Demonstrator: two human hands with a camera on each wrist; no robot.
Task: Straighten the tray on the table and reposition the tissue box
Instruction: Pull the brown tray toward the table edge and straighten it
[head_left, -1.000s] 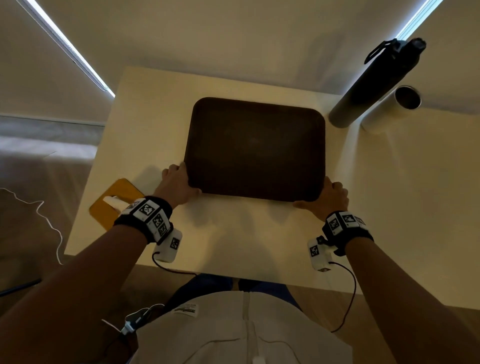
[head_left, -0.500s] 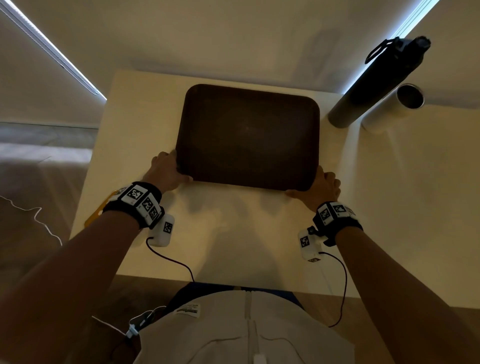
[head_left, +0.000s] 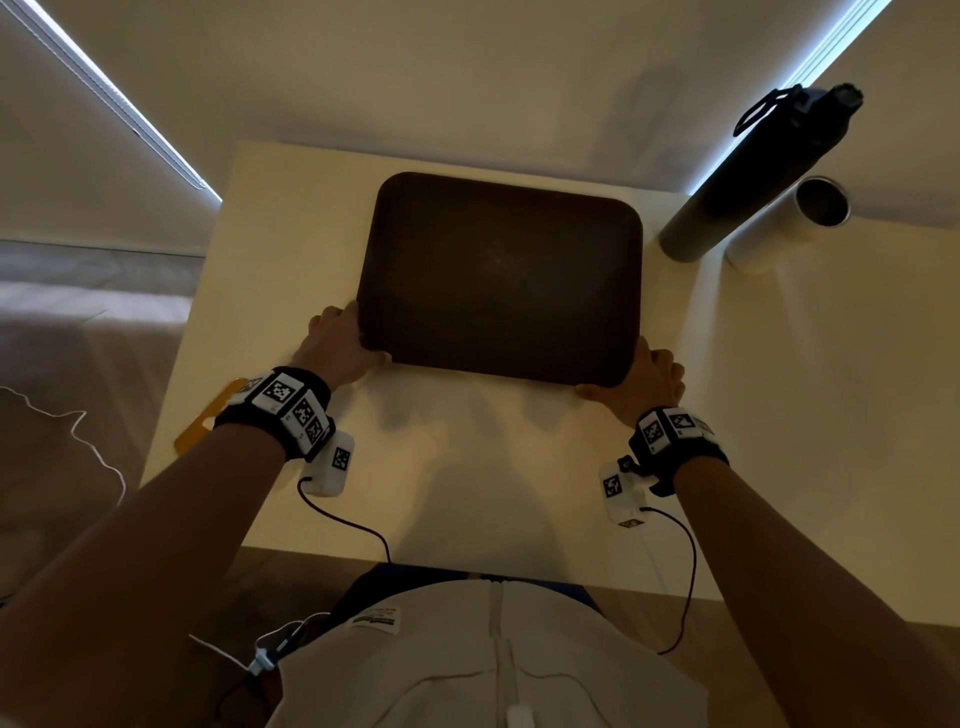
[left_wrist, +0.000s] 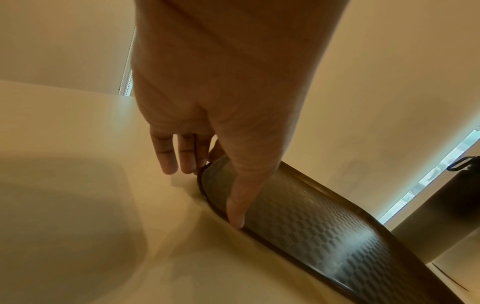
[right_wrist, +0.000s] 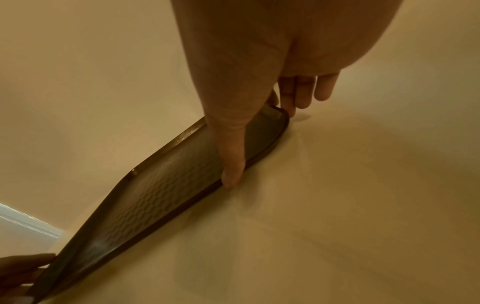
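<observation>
Head view: left hand (head_left: 340, 345) and right hand (head_left: 641, 382) pinch the tray's (head_left: 501, 275) near corners, fingers (left_wrist: 166, 156) straight alongside the rim, thumbs pressed on its near edge. Best to push evenly toward 12 o'clock, squaring it to the table (head_left: 467, 467) edge, clear of the bottle (head_left: 748, 171) at 2 o'clock.

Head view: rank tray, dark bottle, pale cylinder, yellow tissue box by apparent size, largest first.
1. tray, by far the largest.
2. dark bottle.
3. pale cylinder, shorter than the bottle beside it.
4. yellow tissue box: only a sliver shows behind the left wrist, so its rank is unsure.
</observation>
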